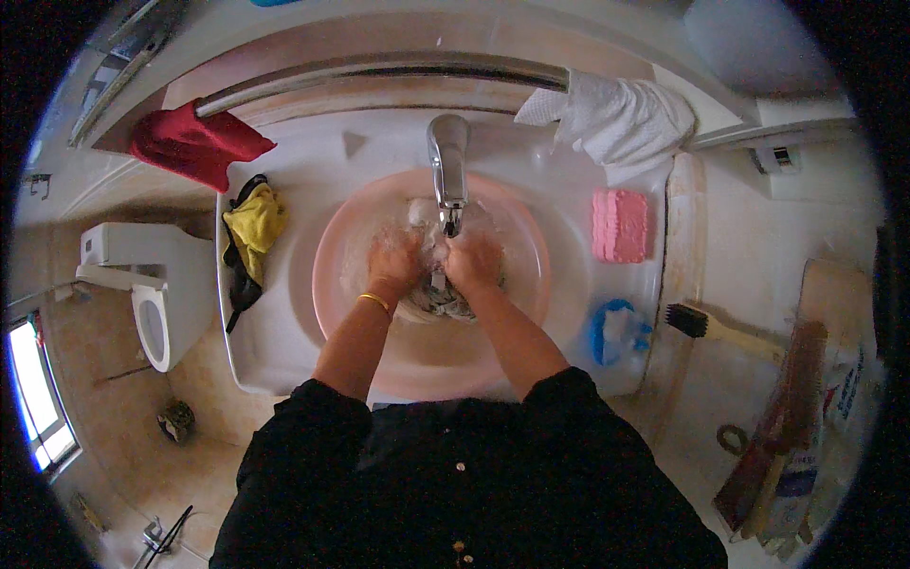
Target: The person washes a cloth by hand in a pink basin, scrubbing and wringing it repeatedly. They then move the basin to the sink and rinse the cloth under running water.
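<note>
My left hand (pixel 395 264), with a gold bangle at the wrist, is in the water of a pink plastic basin (pixel 324 284). Beside it, my right hand (pixel 475 264) is bent into a loose fist. Both hands grip a wet, light-coloured cloth (pixel 449 306), which shows between and below them with a small white tag (pixel 438 279). Blur and cloudy water hide most fingertips. A chrome faucet (pixel 449 160) reaches over the basin, its spout just above the hands. The basin sits in a white washbasin (pixel 284 348).
On the washbasin's left lies a yellow and black cloth (pixel 254 222); on its right are a pink block-like object (pixel 620 226) and a blue dish (pixel 604 334). A red cloth (pixel 195 142) and white towel (pixel 629 124) hang from a metal rail (pixel 384 67). A brush (pixel 687 320) lies right.
</note>
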The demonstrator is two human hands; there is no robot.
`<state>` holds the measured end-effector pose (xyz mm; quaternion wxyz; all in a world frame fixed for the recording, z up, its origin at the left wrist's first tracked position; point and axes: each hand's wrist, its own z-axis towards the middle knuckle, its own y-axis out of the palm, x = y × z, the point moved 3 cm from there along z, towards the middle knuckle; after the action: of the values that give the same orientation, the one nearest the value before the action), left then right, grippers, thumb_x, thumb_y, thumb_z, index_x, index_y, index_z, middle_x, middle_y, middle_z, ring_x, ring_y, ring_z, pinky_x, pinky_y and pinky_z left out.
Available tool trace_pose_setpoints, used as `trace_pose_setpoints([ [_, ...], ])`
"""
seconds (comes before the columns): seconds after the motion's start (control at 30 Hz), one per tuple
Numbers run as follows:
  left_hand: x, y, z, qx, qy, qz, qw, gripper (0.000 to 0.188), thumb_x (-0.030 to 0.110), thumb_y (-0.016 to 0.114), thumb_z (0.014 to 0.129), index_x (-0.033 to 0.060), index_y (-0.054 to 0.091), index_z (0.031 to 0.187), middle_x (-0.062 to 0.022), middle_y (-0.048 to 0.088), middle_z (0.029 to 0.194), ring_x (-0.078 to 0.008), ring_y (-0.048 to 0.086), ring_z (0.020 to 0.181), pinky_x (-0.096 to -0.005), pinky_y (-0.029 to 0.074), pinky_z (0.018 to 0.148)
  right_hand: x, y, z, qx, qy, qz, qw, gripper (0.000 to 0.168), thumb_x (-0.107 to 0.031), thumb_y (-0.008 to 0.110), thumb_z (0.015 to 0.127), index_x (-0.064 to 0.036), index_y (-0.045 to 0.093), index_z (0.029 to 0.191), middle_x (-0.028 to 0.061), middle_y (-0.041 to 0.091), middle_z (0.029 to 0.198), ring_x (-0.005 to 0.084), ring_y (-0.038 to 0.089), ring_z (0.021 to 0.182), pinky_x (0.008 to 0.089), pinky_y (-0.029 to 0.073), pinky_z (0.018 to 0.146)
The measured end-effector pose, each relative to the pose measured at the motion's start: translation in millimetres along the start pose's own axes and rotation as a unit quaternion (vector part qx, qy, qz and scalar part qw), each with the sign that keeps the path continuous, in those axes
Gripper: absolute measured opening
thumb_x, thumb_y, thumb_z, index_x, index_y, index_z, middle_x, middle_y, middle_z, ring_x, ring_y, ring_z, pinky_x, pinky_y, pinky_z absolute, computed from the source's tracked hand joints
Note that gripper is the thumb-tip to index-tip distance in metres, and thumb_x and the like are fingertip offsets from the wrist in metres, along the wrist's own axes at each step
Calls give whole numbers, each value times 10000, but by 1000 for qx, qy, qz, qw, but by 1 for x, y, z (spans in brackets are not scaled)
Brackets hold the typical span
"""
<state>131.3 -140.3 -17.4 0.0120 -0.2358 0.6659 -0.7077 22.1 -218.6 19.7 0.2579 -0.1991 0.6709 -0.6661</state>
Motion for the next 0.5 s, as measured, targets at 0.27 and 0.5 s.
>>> trace_pose_setpoints([
  [0.27,8,3,33,-257,0,30,966,463,353,548,792,156,507,1209,-117,586,1083,-304,502,1084,-448,377,924,21,50,4,21,96,108,989,198,-200,510,758,-64,650,726,120,642,777,338,611,757,468,467,657],
  [0.5,15,-20,13,-40,-130,-100,986,418,429,534,804,138,586,1098,-92,583,1047,-310,504,1030,-408,433,831,7,11,9,-56,126,-8,990,220,-261,528,810,-111,640,925,134,639,859,319,600,824,467,450,710],
])
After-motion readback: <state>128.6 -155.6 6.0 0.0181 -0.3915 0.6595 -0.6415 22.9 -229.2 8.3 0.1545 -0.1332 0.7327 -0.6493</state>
